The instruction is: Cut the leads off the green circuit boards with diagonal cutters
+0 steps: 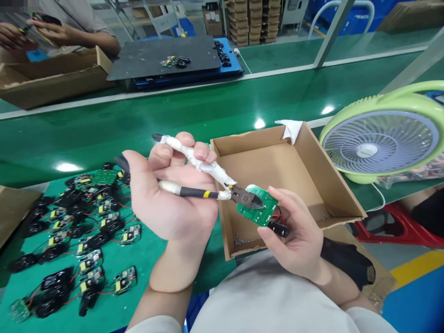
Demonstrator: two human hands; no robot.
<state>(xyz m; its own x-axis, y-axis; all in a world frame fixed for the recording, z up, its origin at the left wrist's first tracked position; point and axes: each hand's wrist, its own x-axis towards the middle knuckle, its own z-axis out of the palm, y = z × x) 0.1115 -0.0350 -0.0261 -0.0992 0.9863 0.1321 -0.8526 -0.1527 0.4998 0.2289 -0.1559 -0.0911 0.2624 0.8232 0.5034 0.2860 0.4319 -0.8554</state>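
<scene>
My left hand (176, 194) holds a pair of cutting pliers (243, 196) palm up, its handles wrapped in white tape and spread apart. The jaws lie against the face of a green circuit board (260, 203). My right hand (294, 231) grips that board between thumb and fingers, tilted toward me. Red and black wires and a black plastic part (278, 229) hang at the board's lower edge. Both hands are above the near side of an open cardboard box (270, 171), where small wire clippings (244, 240) lie at the bottom.
Many wired boards with black housings (99, 240) cover the green mat at left. A green fan (378, 134) stands at right by a red stool (398, 231). Across the bench, a co-worker's hands (52, 34) work over another cardboard box (52, 76) beside a black board (138, 55).
</scene>
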